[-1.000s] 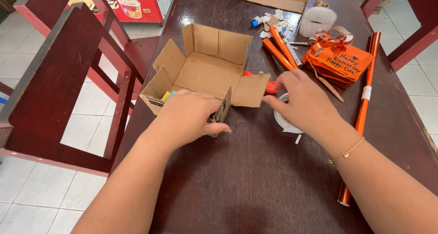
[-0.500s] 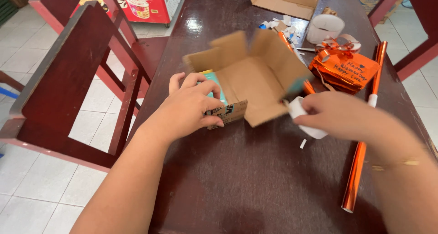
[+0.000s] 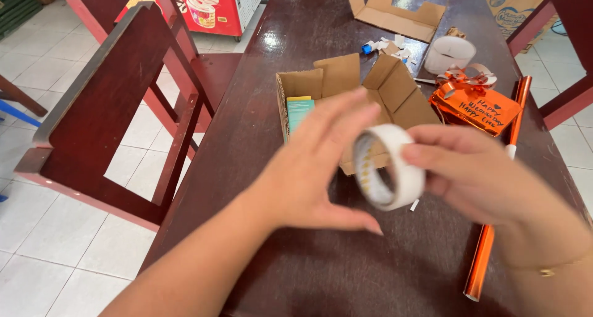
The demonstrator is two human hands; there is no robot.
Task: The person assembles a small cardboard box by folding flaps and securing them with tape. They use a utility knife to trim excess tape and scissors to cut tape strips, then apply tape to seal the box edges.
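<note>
A roll of white tape [image 3: 389, 167] was held up in the air above the dark wooden table [image 3: 259, 107], between the two hands and in front of an open cardboard box [image 3: 364, 101]. The right hand [image 3: 482, 175] had it by the rim, its grip narrow, fingers pinched on the outer band so that the roll stood on edge with its hollow core turned towards the other hand. The left hand [image 3: 315, 169] was spread wide and held nothing; its fingertips reached towards the roll's upper edge, the thumb pointing out below, probably placed so to feel for the loose end of the tape. Whether the fingertips touched the roll cannot be told, since both hands were blurred.

The box lay just behind, flaps open, with a small teal and yellow packet [image 3: 299, 110] against its left wall. To the right of it rested an orange foil-wrapped parcel [image 3: 475, 107] with a ribbon bow, and a roll of orange foil wrap [image 3: 494, 230] ran along the table's right side. Further back stood a flattened carton [image 3: 395, 11] and a white roll [image 3: 449, 52]. A red wooden chair [image 3: 123, 107] stood at the left.
</note>
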